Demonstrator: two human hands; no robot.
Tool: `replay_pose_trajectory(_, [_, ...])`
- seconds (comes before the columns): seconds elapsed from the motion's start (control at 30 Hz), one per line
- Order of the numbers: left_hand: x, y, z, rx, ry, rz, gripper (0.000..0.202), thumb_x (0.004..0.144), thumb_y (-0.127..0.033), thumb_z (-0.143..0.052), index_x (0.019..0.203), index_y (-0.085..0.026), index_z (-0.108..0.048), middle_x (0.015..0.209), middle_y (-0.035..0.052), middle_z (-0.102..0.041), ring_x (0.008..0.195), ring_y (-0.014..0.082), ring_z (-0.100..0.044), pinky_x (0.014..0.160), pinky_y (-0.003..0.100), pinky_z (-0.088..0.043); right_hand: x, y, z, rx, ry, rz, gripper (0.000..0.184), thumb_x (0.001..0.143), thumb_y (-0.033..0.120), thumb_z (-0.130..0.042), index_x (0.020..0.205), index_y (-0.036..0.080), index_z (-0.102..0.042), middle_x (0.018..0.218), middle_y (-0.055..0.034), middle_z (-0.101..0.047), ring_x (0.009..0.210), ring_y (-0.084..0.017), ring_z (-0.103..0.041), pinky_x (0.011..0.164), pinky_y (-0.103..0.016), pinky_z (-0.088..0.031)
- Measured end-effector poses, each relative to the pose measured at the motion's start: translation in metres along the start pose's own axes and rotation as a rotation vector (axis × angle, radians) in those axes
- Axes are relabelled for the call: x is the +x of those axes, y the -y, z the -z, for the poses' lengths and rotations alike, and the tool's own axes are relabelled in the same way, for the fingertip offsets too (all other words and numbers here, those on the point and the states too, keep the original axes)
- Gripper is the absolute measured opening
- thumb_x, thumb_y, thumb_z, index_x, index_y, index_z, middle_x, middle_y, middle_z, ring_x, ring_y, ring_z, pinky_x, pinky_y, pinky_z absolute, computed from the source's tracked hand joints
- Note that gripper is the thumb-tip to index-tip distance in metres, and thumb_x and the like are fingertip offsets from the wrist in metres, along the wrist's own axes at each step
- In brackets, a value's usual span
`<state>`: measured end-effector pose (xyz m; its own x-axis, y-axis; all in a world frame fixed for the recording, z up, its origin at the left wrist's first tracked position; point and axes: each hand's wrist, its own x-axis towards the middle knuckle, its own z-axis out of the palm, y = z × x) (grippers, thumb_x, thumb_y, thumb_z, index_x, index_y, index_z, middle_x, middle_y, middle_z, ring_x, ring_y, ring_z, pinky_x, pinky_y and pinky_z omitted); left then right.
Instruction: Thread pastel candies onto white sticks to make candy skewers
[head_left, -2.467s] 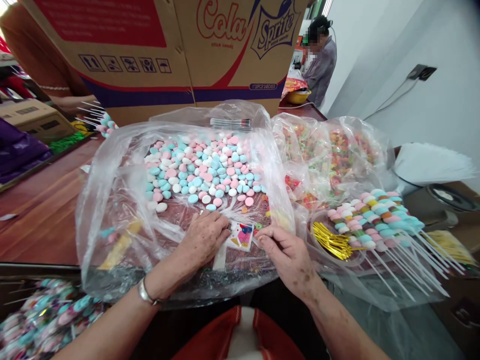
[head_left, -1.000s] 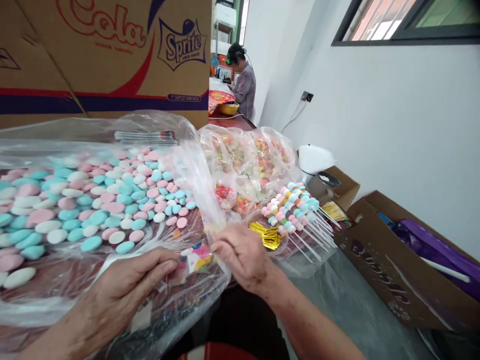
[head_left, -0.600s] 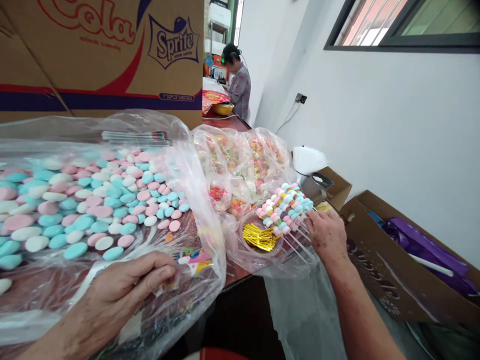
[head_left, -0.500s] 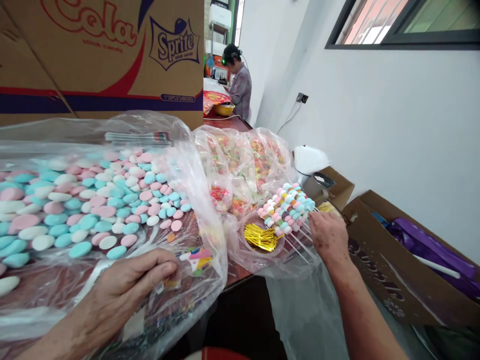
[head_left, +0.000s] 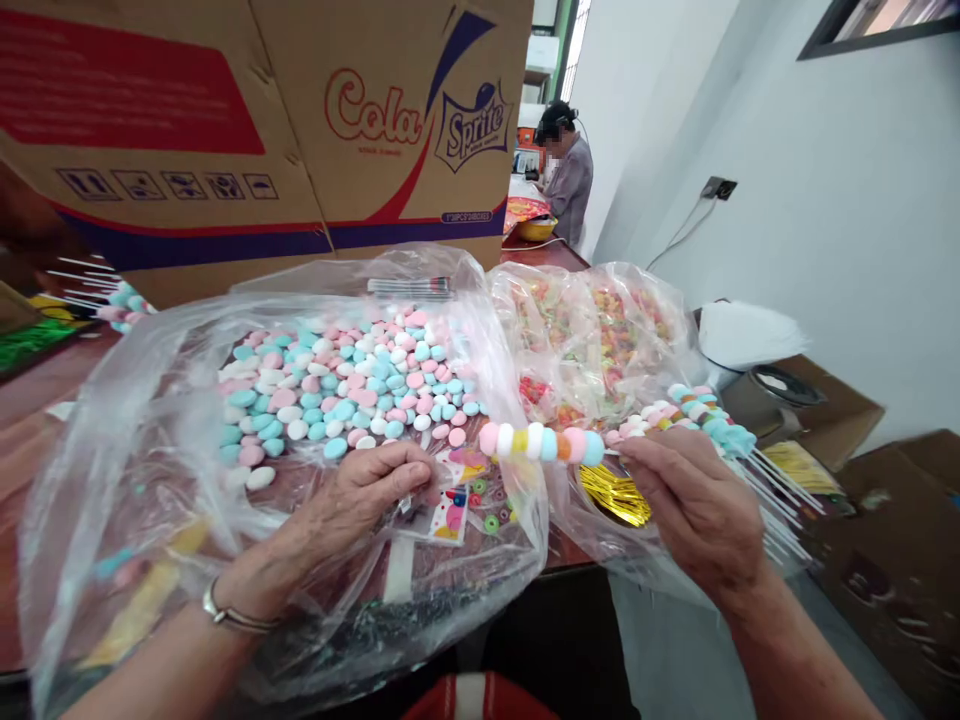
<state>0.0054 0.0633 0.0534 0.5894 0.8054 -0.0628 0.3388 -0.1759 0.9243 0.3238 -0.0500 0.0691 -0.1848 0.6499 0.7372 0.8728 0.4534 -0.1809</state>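
Note:
My right hand [head_left: 694,495] is closed on the stick of a candy skewer [head_left: 574,443]. The skewer lies level, its pink, white, yellow, blue and orange sweets pointing left. My left hand [head_left: 375,482] has its fingers pinched at a small clear bag with a colourful print [head_left: 451,500]; part of that bag is hidden by the fingers. Beyond it, pink, blue and white candies [head_left: 352,382] are spread on a large clear plastic sheet [head_left: 97,440]. Several finished skewers [head_left: 731,437] lie behind my right hand, near gold twist ties [head_left: 615,495] in a round tub.
A tall Cola and Sprite carton [head_left: 390,190] stands at the back. Clear bags of small coloured sweets [head_left: 600,320] lie right of centre. More skewers [head_left: 124,305] are at the far left. Open cartons [head_left: 892,560] stand at the right. A person [head_left: 570,185] works farther back.
My right hand has come away from the skewer pile toward the left with one skewer in it. The view has turned left. My left hand stays pinched at the printed bag.

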Motion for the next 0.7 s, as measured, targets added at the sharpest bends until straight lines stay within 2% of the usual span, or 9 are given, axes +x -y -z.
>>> replay_pose_trajectory(0.2, [0.001, 0.008, 0.007, -0.099, 0.07, 0.014, 0.037, 0.094, -0.043, -0.05, 0.073, -0.017, -0.066, 0.072, 0.0026, -0.068, 0.063, 0.0132, -0.051, 0.06, 0.024, -0.041, 0.009, 0.001, -0.007, -0.045, 0.067, 0.138, 0.022, 0.09, 0.004, -0.054, 0.108, 0.015, -0.062, 0.094, -0.0105, -0.069, 0.087, -0.023, -0.058, 0.08, -0.04, -0.044])
replay_pose_trajectory(0.47, [0.003, 0.01, 0.011, -0.212, 0.138, 0.064, 0.037, 0.094, -0.042, -0.052, 0.069, -0.016, -0.06, 0.069, 0.0022, -0.069, 0.059, 0.0115, -0.047, 0.059, 0.024, -0.037, 0.008, -0.005, -0.006, -0.053, 0.037, 0.134, 0.026, 0.09, 0.004, -0.054, 0.112, 0.016, -0.06, 0.096, -0.0105, -0.067, 0.087, -0.022, -0.057, 0.079, -0.039, -0.043])
replay_pose_trajectory(0.6, [0.004, 0.012, 0.009, -0.29, 0.14, 0.083, 0.037, 0.093, -0.043, -0.053, 0.068, -0.017, -0.058, 0.067, 0.0021, -0.069, 0.057, 0.0117, -0.046, 0.057, 0.024, -0.036, 0.008, -0.002, -0.01, -0.085, 0.077, 0.183, 0.023, 0.09, 0.004, -0.054, 0.109, 0.014, -0.06, 0.092, -0.0114, -0.069, 0.084, -0.023, -0.056, 0.076, -0.039, -0.041])
replay_pose_trajectory(0.7, [0.006, 0.011, 0.008, -0.263, 0.137, 0.099, 0.04, 0.093, -0.045, -0.053, 0.067, -0.016, -0.06, 0.067, 0.0024, -0.069, 0.055, 0.0116, -0.045, 0.054, 0.024, -0.033, 0.006, 0.001, -0.01, -0.128, 0.064, 0.241, 0.023, 0.089, 0.003, -0.055, 0.11, 0.012, -0.06, 0.092, -0.0125, -0.069, 0.083, -0.024, -0.056, 0.075, -0.04, -0.04])
